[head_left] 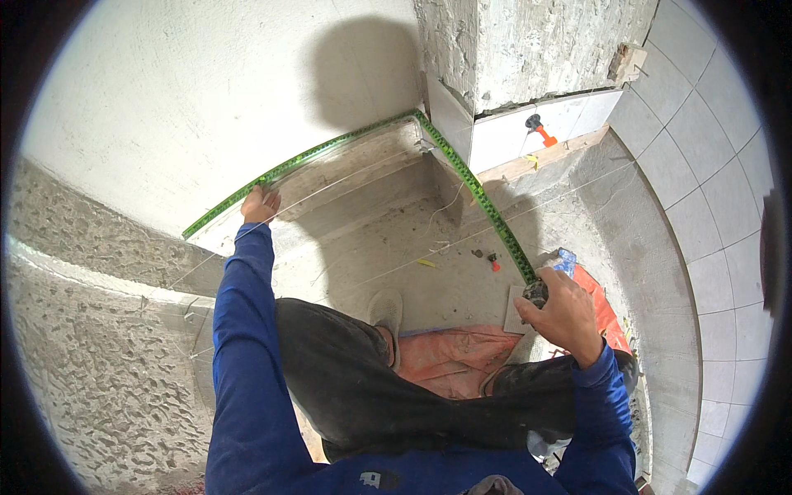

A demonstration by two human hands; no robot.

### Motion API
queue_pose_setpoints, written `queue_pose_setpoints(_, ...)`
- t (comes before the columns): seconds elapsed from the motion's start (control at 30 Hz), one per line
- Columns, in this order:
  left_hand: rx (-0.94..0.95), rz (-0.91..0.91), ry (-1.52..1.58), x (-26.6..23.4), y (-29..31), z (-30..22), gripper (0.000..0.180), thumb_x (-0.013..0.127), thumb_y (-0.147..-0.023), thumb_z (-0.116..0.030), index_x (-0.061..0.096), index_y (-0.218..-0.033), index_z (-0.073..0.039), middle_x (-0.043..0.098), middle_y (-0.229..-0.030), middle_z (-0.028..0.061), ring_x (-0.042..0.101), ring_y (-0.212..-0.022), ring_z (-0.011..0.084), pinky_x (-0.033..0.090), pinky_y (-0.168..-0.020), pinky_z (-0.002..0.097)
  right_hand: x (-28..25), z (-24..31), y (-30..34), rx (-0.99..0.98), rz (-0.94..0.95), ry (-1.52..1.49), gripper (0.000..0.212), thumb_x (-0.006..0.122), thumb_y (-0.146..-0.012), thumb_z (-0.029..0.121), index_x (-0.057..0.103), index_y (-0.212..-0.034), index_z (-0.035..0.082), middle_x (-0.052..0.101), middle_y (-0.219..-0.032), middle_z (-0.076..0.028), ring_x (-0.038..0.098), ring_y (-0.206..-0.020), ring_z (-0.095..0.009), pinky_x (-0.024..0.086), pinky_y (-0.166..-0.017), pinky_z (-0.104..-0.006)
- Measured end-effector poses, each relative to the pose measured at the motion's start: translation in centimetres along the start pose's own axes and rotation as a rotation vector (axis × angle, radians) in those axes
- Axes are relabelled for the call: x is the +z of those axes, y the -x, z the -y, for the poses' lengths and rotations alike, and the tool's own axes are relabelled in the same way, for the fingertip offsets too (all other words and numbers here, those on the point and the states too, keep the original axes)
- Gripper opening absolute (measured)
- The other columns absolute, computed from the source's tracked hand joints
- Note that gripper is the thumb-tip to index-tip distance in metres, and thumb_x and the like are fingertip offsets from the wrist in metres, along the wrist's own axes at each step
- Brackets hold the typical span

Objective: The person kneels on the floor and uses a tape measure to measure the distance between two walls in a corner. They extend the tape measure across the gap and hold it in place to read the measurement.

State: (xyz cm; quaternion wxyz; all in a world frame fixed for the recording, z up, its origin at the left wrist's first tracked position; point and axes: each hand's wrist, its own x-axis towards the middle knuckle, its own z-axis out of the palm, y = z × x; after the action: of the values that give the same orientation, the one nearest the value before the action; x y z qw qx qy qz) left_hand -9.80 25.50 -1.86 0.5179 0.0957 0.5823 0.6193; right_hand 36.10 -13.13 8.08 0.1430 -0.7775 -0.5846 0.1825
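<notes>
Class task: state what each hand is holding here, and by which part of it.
One green tape measure. The right hand grips its dark case end; the left hand presses the far part of the blade against the wall.

The left hand [260, 204] presses a green tape measure [462, 169] against the wall; the right hand [563, 313] grips its case [535, 291], above an orange sack [450, 356].
</notes>
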Motion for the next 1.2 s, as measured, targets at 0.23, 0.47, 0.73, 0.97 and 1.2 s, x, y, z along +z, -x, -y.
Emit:
queue_pose_setpoints(0.23,0.013,0.008,0.05,-1.1,-2.4,0.4,0.03,0.046,-0.099,-0.019,0.048,-0.124,-0.002,0.052,-0.126,0.0217,0.055,-0.11,0.0394,0.049,-0.089,0.0518,-0.1,-1.1,-1.6,-0.055,0.004,-0.005,0.053,0.069,-0.074,0.04,0.06,-0.11,0.002,0.063,-0.096,-0.022,0.063,-0.089,-0.039,0.049,-0.077,-0.047)
queue_pose_setpoints(0.47,1.095,0.218,-1.397,-4.8,-3.9,-0.9,0.04,0.063,-0.082,-0.039,0.063,-0.1,-0.004,0.064,-0.095,0.0203,0.063,-0.088,0.0381,0.051,-0.075,0.047,0.0,0.8,-1.5,-0.155,-0.036,-0.02,0.048,0.07,-0.074,0.038,0.061,-0.104,0.002,0.064,-0.093,-0.02,0.063,-0.088,-0.038,0.049,-0.076,-0.0458)
queue_pose_setpoints(0.73,0.734,0.142,-1.462,-5.3,-1.7,-1.6,0.04,0.055,-0.09,-0.034,0.054,-0.118,-0.005,0.059,-0.112,0.0204,0.061,-0.097,0.0389,0.05,-0.082,0.0508,1.2,3.6,5.3,-0.059,-0.107,0.051,0.046,0.071,-0.073,0.03,0.062,-0.107,0.001,0.066,-0.099,-0.02,0.063,-0.093,-0.037,0.049,-0.08,-0.044)
queue_pose_setpoints(0.97,-0.101,0.067,0.251,-5.1,-1.2,-2.6,0.038,0.046,-0.097,-0.018,0.042,-0.132,-0.004,0.051,-0.13,0.0221,0.055,-0.112,0.0413,0.043,-0.098,0.0543,1.1,5.1,6.4,0.006,-0.035,0.01,0.047,0.071,-0.073,0.026,0.061,-0.111,0.0,0.067,-0.097,-0.02,0.064,-0.091,-0.036,0.049,-0.081,-0.0427)
queue_pose_setpoints(1.2,-0.096,0.056,0.254,-5.9,-2.4,-2.7,0.032,0.047,-0.094,-0.017,0.047,-0.125,-0.007,0.055,-0.122,0.0173,0.059,-0.101,0.04,0.046,-0.089,0.055,2.0,6.0,7.3,0.064,-0.017,-0.008,0.048,0.07,-0.073,0.023,0.061,-0.114,-0.001,0.067,-0.094,-0.02,0.065,-0.089,-0.034,0.049,-0.08,-0.0414)
